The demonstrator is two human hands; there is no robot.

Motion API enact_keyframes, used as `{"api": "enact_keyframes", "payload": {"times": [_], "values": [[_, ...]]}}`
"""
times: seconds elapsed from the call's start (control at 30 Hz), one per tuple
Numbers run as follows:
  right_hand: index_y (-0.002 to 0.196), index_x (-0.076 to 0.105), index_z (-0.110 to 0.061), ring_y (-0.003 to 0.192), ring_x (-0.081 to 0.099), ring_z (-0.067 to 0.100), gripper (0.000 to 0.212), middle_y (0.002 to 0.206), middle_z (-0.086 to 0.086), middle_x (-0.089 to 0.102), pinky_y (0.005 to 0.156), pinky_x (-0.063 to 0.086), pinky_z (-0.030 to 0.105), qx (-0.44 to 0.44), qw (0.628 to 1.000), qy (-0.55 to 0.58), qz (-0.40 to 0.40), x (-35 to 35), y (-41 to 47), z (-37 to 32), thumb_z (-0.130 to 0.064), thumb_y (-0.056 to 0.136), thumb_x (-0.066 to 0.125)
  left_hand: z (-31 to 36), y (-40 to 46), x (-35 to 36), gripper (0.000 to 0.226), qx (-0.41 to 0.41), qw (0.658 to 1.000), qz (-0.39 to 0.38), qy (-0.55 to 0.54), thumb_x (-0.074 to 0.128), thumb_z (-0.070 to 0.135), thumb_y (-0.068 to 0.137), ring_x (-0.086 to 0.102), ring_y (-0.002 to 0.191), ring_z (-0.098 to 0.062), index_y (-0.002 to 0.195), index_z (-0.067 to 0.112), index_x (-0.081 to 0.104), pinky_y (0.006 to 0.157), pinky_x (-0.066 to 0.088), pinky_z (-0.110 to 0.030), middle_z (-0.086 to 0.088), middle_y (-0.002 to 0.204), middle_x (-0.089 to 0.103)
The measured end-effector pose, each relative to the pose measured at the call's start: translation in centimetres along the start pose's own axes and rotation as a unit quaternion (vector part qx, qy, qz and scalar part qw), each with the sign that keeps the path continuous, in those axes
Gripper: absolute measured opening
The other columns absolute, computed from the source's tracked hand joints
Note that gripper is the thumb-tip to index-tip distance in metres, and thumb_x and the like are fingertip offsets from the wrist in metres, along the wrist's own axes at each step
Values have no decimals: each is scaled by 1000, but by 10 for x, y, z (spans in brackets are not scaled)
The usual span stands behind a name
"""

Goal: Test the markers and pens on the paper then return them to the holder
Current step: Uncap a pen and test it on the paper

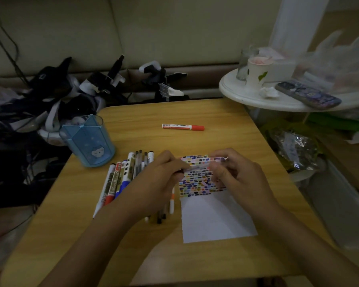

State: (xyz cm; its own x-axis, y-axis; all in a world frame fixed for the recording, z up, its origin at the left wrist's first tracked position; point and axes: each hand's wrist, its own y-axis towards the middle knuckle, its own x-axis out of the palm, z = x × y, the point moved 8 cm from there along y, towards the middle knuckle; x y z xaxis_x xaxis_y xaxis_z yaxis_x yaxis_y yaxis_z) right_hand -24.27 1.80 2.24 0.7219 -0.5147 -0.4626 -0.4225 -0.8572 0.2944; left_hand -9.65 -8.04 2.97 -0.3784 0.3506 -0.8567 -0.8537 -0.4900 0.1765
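Wooden table (216,121): blue holder (89,141) looks empty; left hand (153,179) and right hand (234,175) pinch one pen (199,167).

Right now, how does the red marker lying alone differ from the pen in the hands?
The red marker lies flat on the wooden table, untouched, far from the paper; the pen is held over the paper by the left hand and right hand. The red marker looks thick, white with a red cap; the pen looks slim and clear. Both lie roughly crosswise, outside the blue holder.
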Motion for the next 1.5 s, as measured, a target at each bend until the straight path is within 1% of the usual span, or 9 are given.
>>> {"api": "enact_keyframes", "payload": {"times": [0.13,0.27,0.37,0.43,0.7,0.87,1.03,1.27,1.5], "values": [[114,65,-31,66,69,7,21,76,-11,73,66,59,44,17,1000,4,9,-2,5,4,-40,99,52,-16,-10,-27,50,-56,995,76,-13,50,15,100,46,87,2,138,46,39,66,38,-15,11,101,43],[105,69,-28,67,69,6,20,75,-11,71,64,58,36,9,1000,-10,-4,6,6,5,-35,101,50,-30,-26,-49,31,-92,986,137,22,53,20,98,49,73,-2,122,40,48,59,44,-27,10,90,45],[101,71,-26,69,69,4,22,75,-11,71,65,58,34,2,999,-26,-30,16,5,5,-33,102,50,-45,-32,-54,7,-109,982,138,63,51,26,99,52,71,-8,100,32,54,62,51,-37,7,88,52],[102,71,-25,70,68,4,22,74,-10,71,67,59,38,-4,998,-42,-45,22,4,5,-32,103,49,-54,-34,-52,7,-128,980,122,93,52,25,99,51,65,-12,92,28,53,57,49,-38,5,79,52],[96,71,-28,71,67,-1,20,74,-14,71,69,57,38,-10,995,-75,-71,37,2,12,-30,103,52,-65,-36,-43,6,-146,981,82,100,53,27,98,56,60,-17,103,27,56,56,52,-46,-1,71,58],[94,70,-29,71,67,0,21,72,-16,70,68,56,40,-17,992,-89,-83,39,1,10,-33,102,51,-68,-34,-41,14,-149,980,82,101,52,28,99,50,57,-14,112,28,58,51,41,-34,1,67,52],[100,72,-28,70,66,0,22,72,-16,70,68,56,36,-16,992,-100,-80,36,3,9,-33,102,51,-70,-32,-42,19,-157,980,82,94,53,29,98,57,64,-12,116,36,56,60,55,-42,5,74,58],[98,73,-26,70,67,0,23,73,-16,70,67,57,38,-22,992,-92,-79,32,3,11,-33,102,51,-74,-31,-43,18,-160,979,83,94,54,28,98,57,64,-11,114,35,58,59,55,-41,5,74,58],[93,71,-28,67,66,5,31,73,-13,69,65,57,42,-23,991,-101,-84,30,3,13,-43,100,44,-75,-28,-50,19,-150,978,103,98,54,27,99,53,70,-8,116,31,60,57,44,-26,6,84,55]]}}
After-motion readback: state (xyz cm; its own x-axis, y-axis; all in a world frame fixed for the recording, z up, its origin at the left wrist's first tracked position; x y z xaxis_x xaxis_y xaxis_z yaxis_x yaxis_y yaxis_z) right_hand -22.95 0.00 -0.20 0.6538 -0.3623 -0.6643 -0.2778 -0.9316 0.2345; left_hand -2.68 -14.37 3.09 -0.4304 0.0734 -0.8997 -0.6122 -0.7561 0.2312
